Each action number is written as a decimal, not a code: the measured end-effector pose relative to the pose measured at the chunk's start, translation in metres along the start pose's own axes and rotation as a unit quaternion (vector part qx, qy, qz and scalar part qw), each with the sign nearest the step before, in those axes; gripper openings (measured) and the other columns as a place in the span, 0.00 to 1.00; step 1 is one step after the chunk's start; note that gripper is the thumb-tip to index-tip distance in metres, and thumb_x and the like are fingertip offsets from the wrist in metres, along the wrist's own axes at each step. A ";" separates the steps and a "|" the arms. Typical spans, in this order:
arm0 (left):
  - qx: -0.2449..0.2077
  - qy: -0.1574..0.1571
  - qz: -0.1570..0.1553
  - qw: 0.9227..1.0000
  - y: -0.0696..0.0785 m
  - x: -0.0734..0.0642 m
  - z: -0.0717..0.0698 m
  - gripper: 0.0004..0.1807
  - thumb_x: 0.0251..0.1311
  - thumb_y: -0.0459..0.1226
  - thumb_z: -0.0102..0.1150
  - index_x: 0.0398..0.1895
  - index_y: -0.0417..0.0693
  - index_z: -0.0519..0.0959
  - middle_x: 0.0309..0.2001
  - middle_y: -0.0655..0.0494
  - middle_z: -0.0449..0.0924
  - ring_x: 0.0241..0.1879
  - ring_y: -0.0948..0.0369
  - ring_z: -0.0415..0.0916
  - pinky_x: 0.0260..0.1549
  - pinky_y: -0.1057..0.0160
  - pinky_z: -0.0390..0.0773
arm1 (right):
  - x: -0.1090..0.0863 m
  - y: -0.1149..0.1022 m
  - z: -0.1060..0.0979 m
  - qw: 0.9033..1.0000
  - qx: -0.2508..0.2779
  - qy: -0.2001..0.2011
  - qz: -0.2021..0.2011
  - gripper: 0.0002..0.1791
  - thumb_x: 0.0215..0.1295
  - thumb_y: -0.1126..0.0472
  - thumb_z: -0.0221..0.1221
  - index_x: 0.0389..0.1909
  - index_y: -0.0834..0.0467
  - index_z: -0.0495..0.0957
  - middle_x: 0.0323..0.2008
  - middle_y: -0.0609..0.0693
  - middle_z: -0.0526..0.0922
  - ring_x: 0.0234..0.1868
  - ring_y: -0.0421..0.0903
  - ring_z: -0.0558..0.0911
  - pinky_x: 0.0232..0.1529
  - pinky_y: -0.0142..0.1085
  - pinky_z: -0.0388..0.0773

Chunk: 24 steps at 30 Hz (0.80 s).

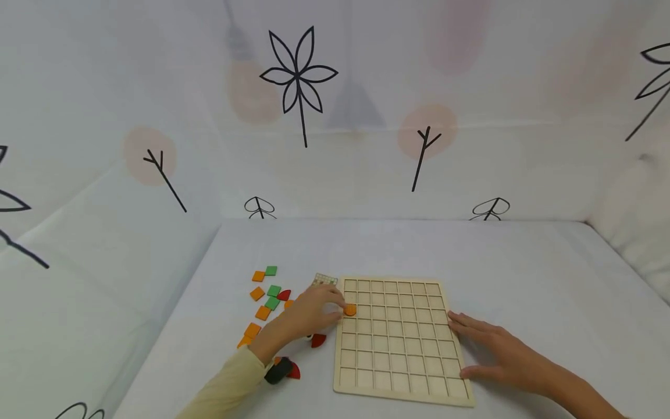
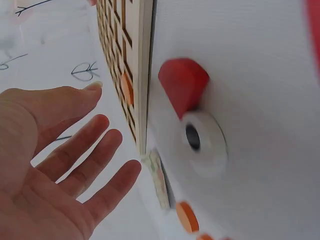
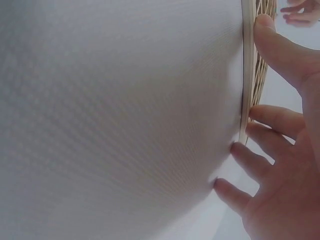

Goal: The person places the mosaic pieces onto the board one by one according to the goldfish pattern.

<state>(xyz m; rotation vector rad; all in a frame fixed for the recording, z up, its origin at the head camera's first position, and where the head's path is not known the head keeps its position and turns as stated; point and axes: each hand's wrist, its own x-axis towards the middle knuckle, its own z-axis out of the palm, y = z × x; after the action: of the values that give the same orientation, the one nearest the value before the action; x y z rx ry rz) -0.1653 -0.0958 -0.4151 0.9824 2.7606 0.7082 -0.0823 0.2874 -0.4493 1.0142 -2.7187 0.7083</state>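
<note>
A wooden grid board (image 1: 395, 346) lies on the white table, with one orange disc (image 1: 350, 310) in a cell by its left edge. Beside that disc is my left hand (image 1: 312, 311), fingers loosely spread and nothing held. The left wrist view shows a gap between those fingers and the disc (image 2: 127, 89). Along the board's right edge, my right hand (image 1: 494, 352) rests its thumb and fingertips against the rim. In the right wrist view, the right hand's fingers (image 3: 275, 120) are extended, some touching the wooden side (image 3: 246, 75) and the lower ones on the tabletop.
Left of the board lie several orange squares (image 1: 263, 313), green squares (image 1: 271, 303) and red wedge pieces (image 1: 317, 340). A small patterned card (image 1: 325, 279) sits near the board's upper left corner. A white round piece with a dark centre (image 2: 205, 145) touches a red wedge (image 2: 183, 82).
</note>
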 end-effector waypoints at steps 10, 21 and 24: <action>-0.087 0.077 -0.046 0.992 -0.036 -0.044 -0.026 0.10 0.56 0.33 0.64 0.42 0.46 0.84 0.44 0.59 0.80 0.46 0.56 0.75 0.44 0.55 0.77 | 0.000 0.001 0.002 1.000 -0.017 0.003 -0.003 0.41 0.49 0.41 0.67 0.60 0.62 0.72 0.63 0.58 0.70 0.68 0.27 0.52 0.58 0.14 0.45; -0.107 0.117 -0.095 0.983 -0.067 -0.066 -0.046 0.12 0.54 0.32 0.66 0.43 0.44 0.83 0.43 0.54 0.81 0.45 0.53 0.76 0.44 0.52 0.78 | 0.000 0.002 0.002 1.000 -0.016 0.000 0.006 0.42 0.48 0.40 0.67 0.61 0.61 0.72 0.63 0.57 0.70 0.68 0.26 0.52 0.58 0.13 0.45; -0.108 0.112 -0.112 0.981 -0.075 -0.069 -0.045 0.13 0.55 0.33 0.66 0.45 0.45 0.82 0.44 0.53 0.81 0.45 0.53 0.76 0.45 0.53 0.77 | 0.001 0.003 0.002 1.000 -0.015 0.000 0.002 0.42 0.48 0.41 0.67 0.61 0.61 0.72 0.63 0.57 0.70 0.68 0.27 0.52 0.58 0.13 0.45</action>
<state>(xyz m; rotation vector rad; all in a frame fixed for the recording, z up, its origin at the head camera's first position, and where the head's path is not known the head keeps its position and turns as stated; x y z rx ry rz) -0.1662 -0.2071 -0.4132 0.5676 2.8368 1.1117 -0.0849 0.2882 -0.4523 1.0022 -2.7229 0.6673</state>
